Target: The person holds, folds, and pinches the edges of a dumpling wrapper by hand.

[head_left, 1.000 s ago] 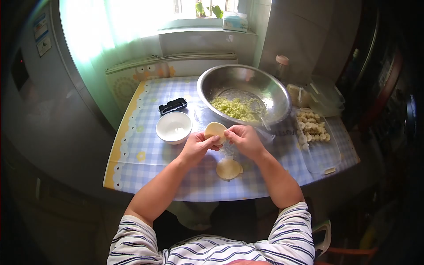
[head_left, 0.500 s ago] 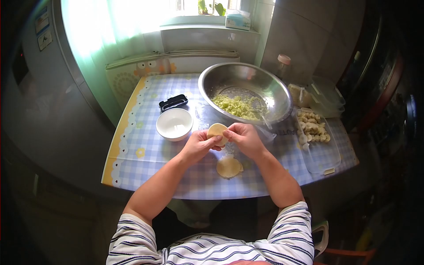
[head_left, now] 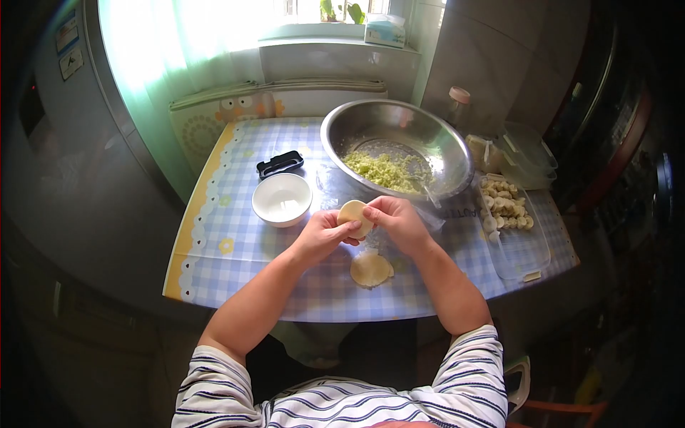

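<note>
A round, pale dough wrapper (head_left: 352,213) is held up between my two hands, above the table's middle. My left hand (head_left: 322,235) grips its lower left edge, thumb across the front. At the upper right edge, my right hand (head_left: 394,221) pinches the same wrapper between thumb and fingers. Below the hands, more round wrappers (head_left: 370,270) lie on the checked cloth. Behind them stands a large steel basin (head_left: 435,143) holding chopped green filling (head_left: 385,171) and a utensil whose handle leans near the rim.
Left of my hands are a white bowl (head_left: 282,200) and a black tray-like object (head_left: 280,165). On the right, a clear container (head_left: 517,257) holds several dumplings (head_left: 505,205). Behind it are a bag (head_left: 483,153), a clear box (head_left: 524,153) and a pink-lidded jar (head_left: 459,103).
The wrapper has shifted and turned slightly between my fingers. Both hands keep hold of it. The camera view has tilted a little.
</note>
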### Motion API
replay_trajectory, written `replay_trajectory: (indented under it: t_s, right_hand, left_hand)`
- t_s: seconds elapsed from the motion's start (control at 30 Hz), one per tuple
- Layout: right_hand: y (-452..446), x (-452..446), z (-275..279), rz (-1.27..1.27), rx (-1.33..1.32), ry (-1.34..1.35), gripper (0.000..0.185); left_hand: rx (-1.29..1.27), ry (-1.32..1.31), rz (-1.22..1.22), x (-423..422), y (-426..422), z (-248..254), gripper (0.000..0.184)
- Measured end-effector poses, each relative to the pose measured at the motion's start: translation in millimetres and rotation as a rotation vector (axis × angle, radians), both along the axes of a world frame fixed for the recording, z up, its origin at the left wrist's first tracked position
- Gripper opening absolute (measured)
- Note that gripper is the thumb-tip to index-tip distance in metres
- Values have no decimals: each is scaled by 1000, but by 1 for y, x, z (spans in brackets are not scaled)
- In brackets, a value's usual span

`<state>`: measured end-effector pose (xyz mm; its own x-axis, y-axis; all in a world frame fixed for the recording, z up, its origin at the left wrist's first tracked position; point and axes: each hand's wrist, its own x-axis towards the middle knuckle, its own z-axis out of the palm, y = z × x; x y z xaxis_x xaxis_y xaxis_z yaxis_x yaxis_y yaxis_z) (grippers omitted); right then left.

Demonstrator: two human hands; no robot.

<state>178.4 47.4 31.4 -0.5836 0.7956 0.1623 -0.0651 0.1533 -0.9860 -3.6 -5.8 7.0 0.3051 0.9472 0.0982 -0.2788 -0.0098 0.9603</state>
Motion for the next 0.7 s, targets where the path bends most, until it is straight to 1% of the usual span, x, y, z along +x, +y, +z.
replay_trajectory:
  t_s: [0.43,0.7]
  right_hand:
    - [-2,1,1,-40,57,-48,21]
    - [-3,-1,3,-13,-19,14,22]
  left_hand:
    - [7,-24,28,0,1,-2,26]
    - [-17,-9,-3,0,0,-1,26]
